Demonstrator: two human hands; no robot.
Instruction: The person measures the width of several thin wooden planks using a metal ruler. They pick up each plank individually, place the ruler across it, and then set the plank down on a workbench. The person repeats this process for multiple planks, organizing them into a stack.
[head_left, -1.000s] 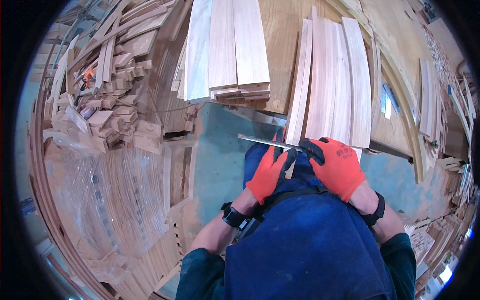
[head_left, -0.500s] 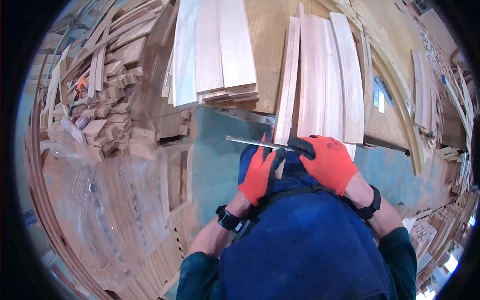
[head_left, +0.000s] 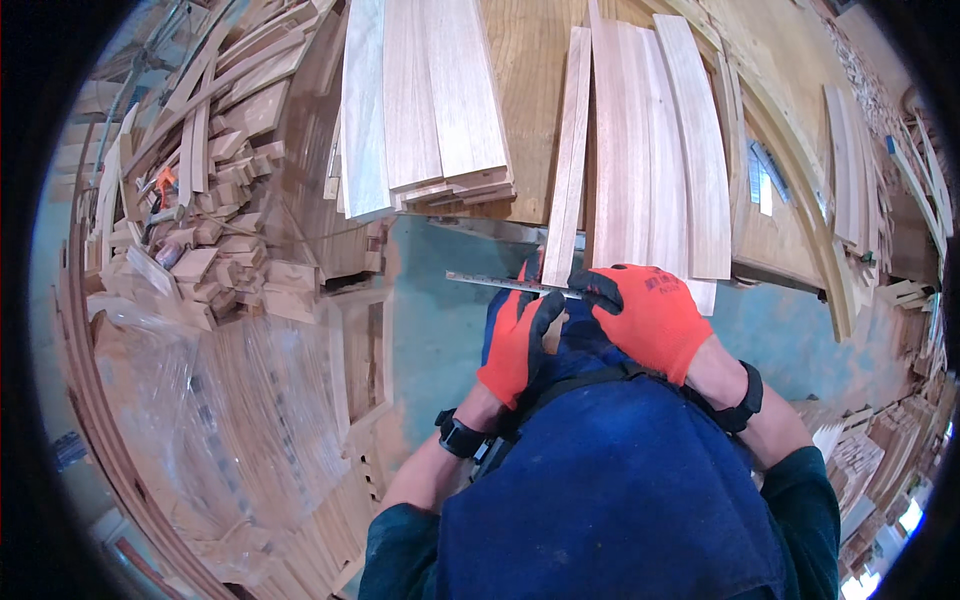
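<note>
one metal ruler (head_left: 487, 281) crosses a narrow wooden strip (head_left: 569, 150) near mid-frame. the right hand (head_left: 650, 318), fingers bent, is at the ruler's right end; at the left hand (head_left: 512, 345) it passes between narrowly parted thumb and fingers; whether either pinches it, i cannot tell.

Your ruler (head_left: 480, 281) looks metallic, kinda shiny, while your narrow strip (head_left: 569, 150) is smooth, matt wood. Gloves (head_left: 655, 318) look like matt fabric, apron (head_left: 600, 480) dull cloth, counter (head_left: 530, 110) grainy wood, but that plastic wrap (head_left: 205, 410) is super glossy.
</note>
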